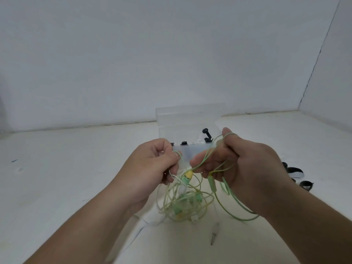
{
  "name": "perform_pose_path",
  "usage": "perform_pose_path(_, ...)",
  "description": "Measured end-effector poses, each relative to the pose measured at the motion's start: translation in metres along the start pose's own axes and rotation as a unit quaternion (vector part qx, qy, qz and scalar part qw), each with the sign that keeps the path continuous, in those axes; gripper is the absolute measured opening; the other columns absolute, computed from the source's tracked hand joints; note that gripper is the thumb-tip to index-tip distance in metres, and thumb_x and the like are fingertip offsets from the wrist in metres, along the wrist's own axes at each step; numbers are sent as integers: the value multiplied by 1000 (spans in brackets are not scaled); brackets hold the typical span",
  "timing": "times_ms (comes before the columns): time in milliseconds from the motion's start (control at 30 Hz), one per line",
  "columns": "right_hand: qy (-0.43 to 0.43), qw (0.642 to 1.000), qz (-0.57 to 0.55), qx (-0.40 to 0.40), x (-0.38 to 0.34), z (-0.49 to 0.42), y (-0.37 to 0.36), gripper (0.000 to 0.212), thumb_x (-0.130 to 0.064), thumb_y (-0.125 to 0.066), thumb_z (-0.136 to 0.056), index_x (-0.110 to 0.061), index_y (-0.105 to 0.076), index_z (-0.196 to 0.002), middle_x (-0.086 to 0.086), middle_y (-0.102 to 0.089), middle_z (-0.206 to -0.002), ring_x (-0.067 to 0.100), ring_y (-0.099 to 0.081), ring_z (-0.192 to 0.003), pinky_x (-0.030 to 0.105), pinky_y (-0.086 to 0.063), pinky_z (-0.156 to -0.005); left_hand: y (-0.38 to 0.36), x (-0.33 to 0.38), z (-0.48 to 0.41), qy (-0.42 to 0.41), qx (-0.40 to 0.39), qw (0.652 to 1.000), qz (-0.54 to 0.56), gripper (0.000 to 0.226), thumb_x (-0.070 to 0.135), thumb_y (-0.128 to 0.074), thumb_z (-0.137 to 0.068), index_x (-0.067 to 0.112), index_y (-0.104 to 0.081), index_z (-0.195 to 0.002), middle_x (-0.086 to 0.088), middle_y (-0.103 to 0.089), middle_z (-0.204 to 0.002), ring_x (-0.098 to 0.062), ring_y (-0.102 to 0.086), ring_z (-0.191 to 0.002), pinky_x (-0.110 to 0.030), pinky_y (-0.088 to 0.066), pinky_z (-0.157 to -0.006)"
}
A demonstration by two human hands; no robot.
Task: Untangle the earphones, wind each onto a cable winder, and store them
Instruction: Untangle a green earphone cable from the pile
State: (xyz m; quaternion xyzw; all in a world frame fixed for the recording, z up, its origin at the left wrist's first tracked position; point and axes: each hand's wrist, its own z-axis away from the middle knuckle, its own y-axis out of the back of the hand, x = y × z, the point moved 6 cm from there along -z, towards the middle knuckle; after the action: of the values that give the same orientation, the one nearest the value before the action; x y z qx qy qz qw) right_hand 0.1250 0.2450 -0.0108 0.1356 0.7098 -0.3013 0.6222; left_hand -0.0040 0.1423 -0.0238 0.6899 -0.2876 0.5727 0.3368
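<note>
The left hand [156,164] and right hand [243,164] pinch tangled earphones [182,204] before an open clear box [187,150] holding black earbuds [206,135].

Earphone tangle [182,204] blurred, can't sort which cord's which. Clear box [192,150] contents half hidden behind left hand [152,164] & right hand [245,168]. Black straps [293,171] partly behind rt wrist.

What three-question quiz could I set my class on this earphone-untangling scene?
1. True or false: the left hand and right hand both grip the tangled earphones.
2. The clear box behind them is: A open, B shut, C upside down.
3. Which metal part lies loose on the table nearest the camera?
Key: 1 true; 2 A; 3 the jack plug.
</note>
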Motion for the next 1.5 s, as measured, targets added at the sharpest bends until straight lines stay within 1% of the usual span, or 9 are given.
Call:
perform_pose_path(233,-8,999,-47,6,3,-1,2,60,-18,-38,-102,-11,-43,-42,31,-60,-77,39,-66,-67,43,-47,-69,-9,0,4,44,-22,997,58,22,-3,-45,-95,9,-61,-89,-2,-36,-47,-12,-35,-42,-17,-36,-41)
perform_pose_path(433,-43,994,-95,-30,8,-1,-4,48,-35,-40,-98,-15,-28,-56,22,-65,-63,36,-67,-69,45,-48,-73,-5,-2,3,65,-1,997,49,28,-7,-42,-85,6,-67,-80,-5,-35,-45,-15,-36,-43,-20,-38,-42)
perform_pose_path(600,-30,995,-75,-57,7,2,-8,40,-34,-48,-81,-16,-28,-50,35,-67,-82,37,-67,-74,40,-51,-72,-6,-5,4,90,18,994,52,28,-9,-38,-82,2,-64,-80,-4,-30,-42,-20,-31,-44,-20,-39,-43)
perform_pose_path(767,-15,995,-37,-94,4,7,-13,39,-23,-46,-81,-17,-20,-51,29,-67,-77,33,-64,-77,37,-51,-72,-2,-10,2,118,38,988,94,28,-8,-40,-84,3,-65,-85,-6,-43,-45,-18,-41,-38,-23,-39,-44)
perform_pose_path(900,3,998,-39,-48,1,2,-3,24,-16,-46,-76,-8,-42,-54,28,-69,-82,32,-65,-67,40,-44,-70,-1,-9,1,130,26,970,206,34,-15,-38,-84,2,-64,-99,-9,-57,-58,-16,-45,-42,-22,-44,-40)
perform_pose_path(1100,33,997,69,-6,-8,4,2,43,0,-39,-87,-6,-52,-46,20,-74,-87,31,-63,-61,39,-45,-66,-4,1,2,49,-28,978,203,52,-25,-53,-69,9,-66,-105,-9,-64,-86,-17,-54,-49,-24,-46,-44)
perform_pose_path(1267,44,996,74,12,-13,6,4,46,-7,-45,-95,-8,-62,-52,17,-68,-73,28,-55,-50,36,-40,-55,8,3,1,22,54,982,180,52,-26,-55,-73,9,-71,-107,-9,-67,-102,-13,-59,-52,-19,-43,-40)
perform_pose_path(1400,20,957,280,65,-6,3,16,47,-23,-52,-97,-11,-60,-52,13,-56,-51,21,-45,-46,34,-36,-54,6,9,3,15,-18,968,249,41,-11,-57,-55,11,-79,-82,-9,-71,-82,-15,-60,-49,-19,-38,-37)
perform_pose_path(1500,-15,951,308,26,5,1,11,42,-25,-58,-96,-15,-49,-56,2,-50,-48,13,-33,-40,24,-29,-44,3,18,8,-17,-65,973,220,25,-2,-65,-56,10,-77,-75,-11,-68,-70,-19,-57,-45,-22,-43,-41)
